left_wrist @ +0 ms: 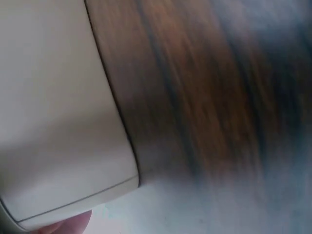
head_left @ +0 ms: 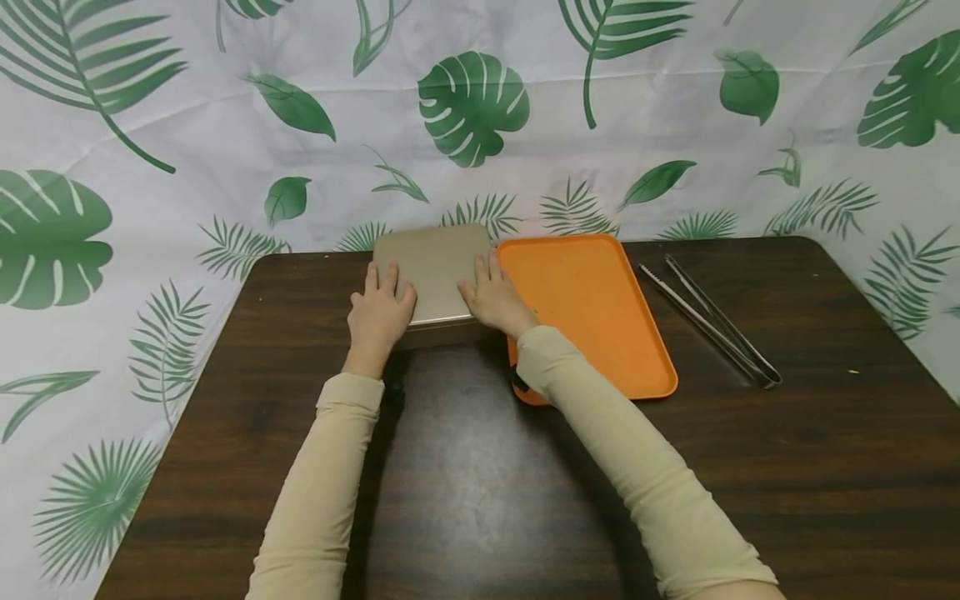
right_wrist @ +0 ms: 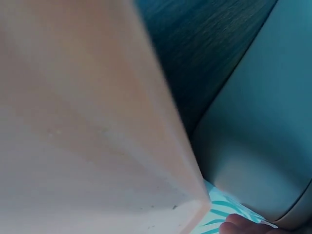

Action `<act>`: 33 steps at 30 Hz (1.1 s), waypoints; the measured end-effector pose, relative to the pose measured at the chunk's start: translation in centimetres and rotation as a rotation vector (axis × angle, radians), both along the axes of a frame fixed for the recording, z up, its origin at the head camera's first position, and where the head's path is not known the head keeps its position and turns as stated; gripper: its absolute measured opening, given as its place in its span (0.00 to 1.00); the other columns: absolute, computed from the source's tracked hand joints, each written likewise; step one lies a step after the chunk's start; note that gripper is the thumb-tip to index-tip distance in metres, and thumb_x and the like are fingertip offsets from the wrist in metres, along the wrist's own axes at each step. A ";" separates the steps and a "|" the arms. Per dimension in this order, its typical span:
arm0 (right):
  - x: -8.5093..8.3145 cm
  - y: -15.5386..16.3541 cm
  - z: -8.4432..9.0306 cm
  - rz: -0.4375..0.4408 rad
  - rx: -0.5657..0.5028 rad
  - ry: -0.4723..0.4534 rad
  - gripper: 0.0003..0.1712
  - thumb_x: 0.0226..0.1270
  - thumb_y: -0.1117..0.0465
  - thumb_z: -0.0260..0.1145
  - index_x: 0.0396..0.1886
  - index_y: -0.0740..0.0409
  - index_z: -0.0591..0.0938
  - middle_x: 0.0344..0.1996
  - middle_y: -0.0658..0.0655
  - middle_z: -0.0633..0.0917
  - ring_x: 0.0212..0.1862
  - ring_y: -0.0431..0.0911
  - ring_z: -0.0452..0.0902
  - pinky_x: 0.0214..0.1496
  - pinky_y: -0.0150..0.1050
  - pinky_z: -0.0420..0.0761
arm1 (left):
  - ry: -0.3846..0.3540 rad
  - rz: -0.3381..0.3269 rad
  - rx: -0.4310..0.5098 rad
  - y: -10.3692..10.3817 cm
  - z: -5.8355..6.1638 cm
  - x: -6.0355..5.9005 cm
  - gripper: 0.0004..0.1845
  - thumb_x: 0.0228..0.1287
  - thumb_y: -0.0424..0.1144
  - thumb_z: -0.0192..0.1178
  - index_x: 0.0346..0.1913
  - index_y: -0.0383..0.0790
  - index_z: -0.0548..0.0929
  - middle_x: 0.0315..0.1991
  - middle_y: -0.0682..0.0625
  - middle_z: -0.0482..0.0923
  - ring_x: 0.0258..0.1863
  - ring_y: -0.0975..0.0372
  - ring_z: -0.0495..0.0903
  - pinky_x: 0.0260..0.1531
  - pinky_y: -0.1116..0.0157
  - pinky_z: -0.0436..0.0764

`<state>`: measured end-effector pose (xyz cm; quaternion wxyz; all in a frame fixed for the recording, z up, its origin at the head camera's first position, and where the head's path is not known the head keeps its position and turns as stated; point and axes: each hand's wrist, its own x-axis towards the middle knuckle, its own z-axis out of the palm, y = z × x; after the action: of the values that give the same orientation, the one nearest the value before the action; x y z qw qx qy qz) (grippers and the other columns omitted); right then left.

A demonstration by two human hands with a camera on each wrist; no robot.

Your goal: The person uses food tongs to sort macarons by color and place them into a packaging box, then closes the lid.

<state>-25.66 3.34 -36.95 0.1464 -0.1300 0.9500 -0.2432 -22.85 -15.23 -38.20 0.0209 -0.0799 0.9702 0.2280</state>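
Near the middle of the frame, at the far edge of the dark wooden table [head_left: 465, 467], sits a flat beige metal box [head_left: 433, 268]. The left hand [head_left: 379, 312] and the right hand [head_left: 491, 296] lie flat on its two sides, fingers straight, not curled around it. An orange plastic tray [head_left: 592, 308] is just to its right, with long metal tongs [head_left: 712, 321] farther right. It looks like the box is being steadied or slid. A next move would need even pressure from both hands.
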 end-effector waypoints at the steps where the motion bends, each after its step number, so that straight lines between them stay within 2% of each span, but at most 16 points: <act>1: 0.0 0.0 0.0 -0.002 -0.007 -0.006 0.39 0.78 0.44 0.34 0.77 0.60 0.35 0.75 0.63 0.28 0.77 0.63 0.37 0.79 0.53 0.46 | -0.002 -0.001 -0.002 0.0 0.0 0.0 0.33 0.72 0.58 0.31 0.77 0.53 0.48 0.78 0.44 0.36 0.62 0.32 0.61 0.50 0.37 0.74; 8: 0.0 0.1 0.0 -0.028 -0.081 -0.024 0.40 0.78 0.45 0.38 0.77 0.60 0.37 0.76 0.63 0.31 0.76 0.64 0.38 0.78 0.56 0.48 | -0.019 -0.021 -0.004 -0.3 0.0 -0.1 0.33 0.72 0.58 0.31 0.77 0.53 0.48 0.78 0.44 0.37 0.64 0.34 0.60 0.53 0.36 0.72; 13: -0.3 0.4 0.1 -0.042 -0.112 -0.007 0.40 0.77 0.46 0.43 0.77 0.59 0.41 0.77 0.64 0.37 0.75 0.67 0.41 0.77 0.60 0.49 | -0.037 -0.044 -0.009 -0.5 0.4 -0.2 0.33 0.72 0.58 0.31 0.77 0.54 0.47 0.78 0.45 0.37 0.66 0.34 0.58 0.55 0.35 0.70; 19: -0.4 1.0 0.3 -0.060 -0.175 0.000 0.39 0.75 0.48 0.47 0.77 0.59 0.46 0.76 0.66 0.42 0.75 0.67 0.42 0.77 0.60 0.50 | -0.051 -0.051 -0.001 -0.6 0.6 -0.4 0.32 0.73 0.56 0.31 0.77 0.52 0.47 0.78 0.43 0.35 0.67 0.33 0.55 0.58 0.36 0.68; 25: -0.5 2.0 0.8 -0.083 -0.239 0.030 0.38 0.75 0.50 0.49 0.77 0.59 0.48 0.76 0.69 0.43 0.75 0.68 0.42 0.76 0.61 0.50 | 0.001 -0.043 0.033 -0.8 0.8 -0.6 0.33 0.73 0.54 0.35 0.76 0.48 0.50 0.78 0.40 0.37 0.70 0.34 0.52 0.64 0.37 0.64; 30: -0.4 3.5 2.0 -0.091 -0.234 0.100 0.38 0.75 0.50 0.49 0.77 0.60 0.49 0.75 0.70 0.42 0.75 0.67 0.40 0.76 0.62 0.50 | 0.042 -0.045 0.034 -1.5 2.1 -0.5 0.33 0.73 0.52 0.38 0.77 0.46 0.49 0.77 0.39 0.39 0.71 0.35 0.50 0.66 0.37 0.61; 33: -0.1 4.7 2.9 -0.099 -0.234 0.103 0.38 0.76 0.48 0.48 0.77 0.56 0.47 0.76 0.67 0.39 0.76 0.66 0.38 0.76 0.63 0.49 | 0.058 -0.041 0.026 -2.2 2.8 -0.1 0.34 0.73 0.51 0.40 0.77 0.46 0.47 0.78 0.39 0.38 0.72 0.36 0.49 0.67 0.37 0.60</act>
<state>-25.72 8.02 -34.06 0.0692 -0.1112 0.9267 -0.3522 -22.90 -17.46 -35.37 -0.0017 -0.0528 0.9687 0.2425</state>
